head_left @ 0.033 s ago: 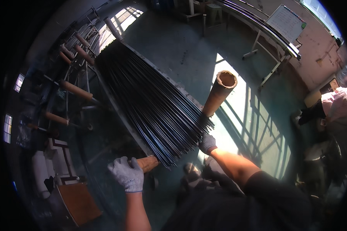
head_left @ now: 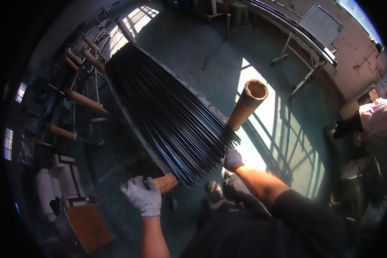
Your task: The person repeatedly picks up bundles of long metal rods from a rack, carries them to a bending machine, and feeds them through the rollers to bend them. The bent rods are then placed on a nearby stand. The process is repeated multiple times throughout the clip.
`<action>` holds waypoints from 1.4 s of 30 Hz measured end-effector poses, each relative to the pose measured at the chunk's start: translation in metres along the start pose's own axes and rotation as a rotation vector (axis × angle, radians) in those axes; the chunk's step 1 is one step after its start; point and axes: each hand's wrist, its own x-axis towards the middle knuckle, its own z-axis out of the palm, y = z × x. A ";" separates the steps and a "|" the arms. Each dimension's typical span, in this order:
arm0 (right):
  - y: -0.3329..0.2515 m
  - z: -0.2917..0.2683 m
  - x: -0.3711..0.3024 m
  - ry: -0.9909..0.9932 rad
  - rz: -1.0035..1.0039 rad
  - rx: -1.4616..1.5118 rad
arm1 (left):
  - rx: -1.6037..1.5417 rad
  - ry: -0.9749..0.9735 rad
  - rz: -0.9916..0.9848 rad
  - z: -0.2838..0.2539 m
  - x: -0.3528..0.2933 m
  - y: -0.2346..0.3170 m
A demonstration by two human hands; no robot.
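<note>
A long bundle of thin dark rods [head_left: 167, 112] lies on a low rack [head_left: 137, 136], stretching away from me, the near ends uneven. My left hand [head_left: 142, 195], in a grey knitted glove, is closed around the end of a brown cardboard tube [head_left: 165, 183] at the rack's near left corner. At the near right corner my right hand [head_left: 232, 158], gloved too, is beside the rod ends, just below an upright cardboard tube [head_left: 246, 105] with a ragged open top. Its fingers look curled, but rods and shadow hide what they grip.
Left of the rack stands a metal frame with several cardboard-sleeved bars [head_left: 85, 99]. A brown-topped box [head_left: 88, 225] is at the lower left. Back right are a long wheeled stand [head_left: 303, 77] and a whiteboard [head_left: 320, 26]. Another person in a pink top [head_left: 376, 114] is at the far right.
</note>
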 end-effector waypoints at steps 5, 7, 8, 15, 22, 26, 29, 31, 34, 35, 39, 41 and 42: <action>-0.056 -0.003 0.065 0.033 0.044 -0.043 | 0.002 -0.022 -0.056 -0.002 0.035 0.014; -0.076 0.009 0.087 0.045 0.097 -0.125 | 0.051 -0.084 -0.074 0.000 0.041 0.018; -0.081 0.015 0.096 0.022 0.121 -0.152 | 0.085 -0.069 -0.032 0.002 0.042 0.018; -0.069 0.045 0.121 -0.032 0.091 -0.142 | 0.119 0.073 0.001 0.030 0.053 0.008; -0.047 0.026 0.149 -0.157 0.066 -0.029 | 0.148 -0.003 -0.094 0.031 0.055 0.010; -0.041 0.008 0.160 -0.213 0.007 0.014 | 0.167 0.038 -0.042 0.033 0.057 0.009; -0.035 -0.009 0.169 -0.351 0.021 0.168 | 0.177 0.056 -0.048 0.035 0.057 0.008; -0.026 -0.020 0.175 -0.506 0.098 0.365 | 0.185 0.066 -0.058 0.036 0.056 0.009; -0.017 -0.027 0.181 -0.649 0.115 0.683 | 0.195 0.073 -0.081 0.036 0.056 0.009; -0.012 -0.028 0.181 -0.696 0.139 0.767 | 0.194 0.060 -0.106 0.036 0.057 0.009; -0.006 -0.027 0.178 -0.875 0.338 1.155 | 0.204 0.017 -0.201 0.033 0.058 0.008; -0.007 -0.028 0.174 -0.901 0.286 1.241 | 0.220 0.005 -0.182 0.030 0.060 0.010; -0.008 -0.029 0.172 -0.905 0.269 1.250 | 0.233 -0.007 -0.182 0.028 0.060 0.012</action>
